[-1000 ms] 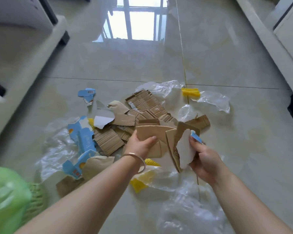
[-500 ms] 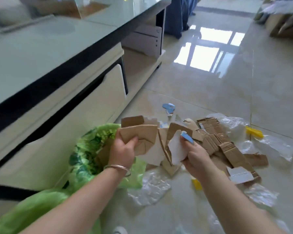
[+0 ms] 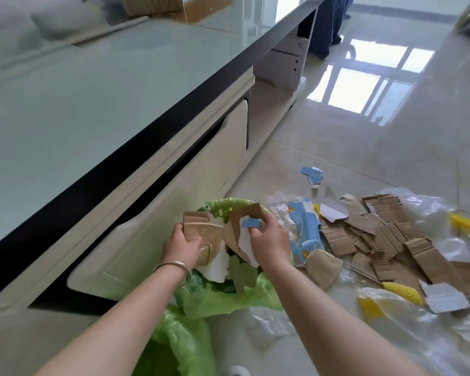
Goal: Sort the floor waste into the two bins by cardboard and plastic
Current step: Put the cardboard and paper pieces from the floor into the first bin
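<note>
Brown cardboard pieces [image 3: 201,229] are hanging over the mouth of a bin lined with a green plastic bag [image 3: 228,297], gripped between the left hand [image 3: 181,246] and the right hand [image 3: 267,240]; a torn white sheet and a small blue scrap are sitting among them (the blue one pinched at the right fingertips). Inside the bin, pale scraps are already lying on the green liner. Beside the bin on the floor, more corrugated cardboard scraps [image 3: 391,234] are lying flat and overlapping, a blue printed carton piece [image 3: 305,232] is resting at their near edge, and clear plastic wrappers [image 3: 418,316] with yellow patches are spreading around them.
</note>
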